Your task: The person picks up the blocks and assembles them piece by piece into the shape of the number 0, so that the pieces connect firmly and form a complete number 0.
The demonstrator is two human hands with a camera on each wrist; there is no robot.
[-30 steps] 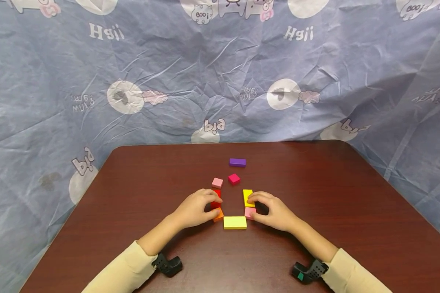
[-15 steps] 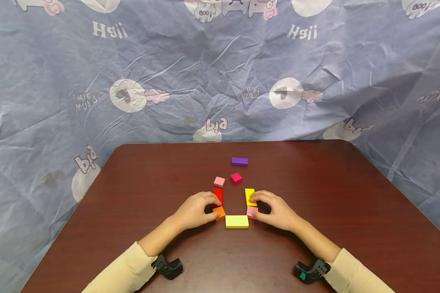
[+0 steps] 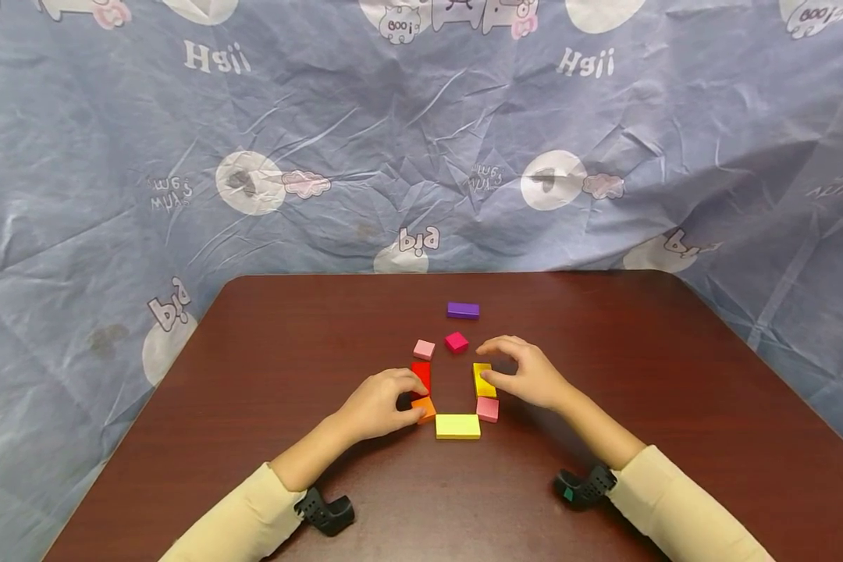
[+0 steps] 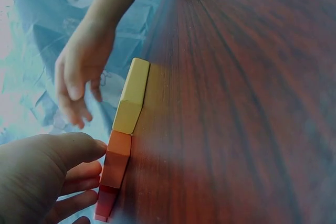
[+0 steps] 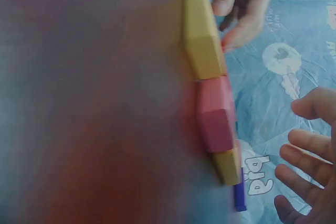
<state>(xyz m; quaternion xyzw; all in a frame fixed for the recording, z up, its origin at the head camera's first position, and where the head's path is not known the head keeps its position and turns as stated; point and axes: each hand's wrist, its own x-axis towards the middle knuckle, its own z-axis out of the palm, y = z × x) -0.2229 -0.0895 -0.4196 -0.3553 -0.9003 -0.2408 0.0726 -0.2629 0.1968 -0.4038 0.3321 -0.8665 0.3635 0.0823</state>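
Note:
My left hand [image 3: 381,402] rests at the left side of a ring of blocks. Its thumb touches the orange block [image 3: 424,410], and its fingers lie at the red block [image 3: 421,376]. In the left wrist view, the thumb meets the orange block's [image 4: 117,153] upper face. My right hand [image 3: 530,375] hovers above the table with fingers loosely spread and nothing held, near the deep-yellow block [image 3: 483,382]. Below that block sits a pink block [image 3: 488,410]. A pale-yellow block [image 3: 457,426] lies between the two sides at the front.
Farther back lie a second pink block [image 3: 425,349], a magenta block [image 3: 457,342] and a purple block [image 3: 463,311]. The brown table [image 3: 309,328] ends against a blue printed cloth [image 3: 393,117].
My right hand has come off the pink and deep-yellow blocks, lifting up and away toward the back. The left hand stays at the orange and red blocks.

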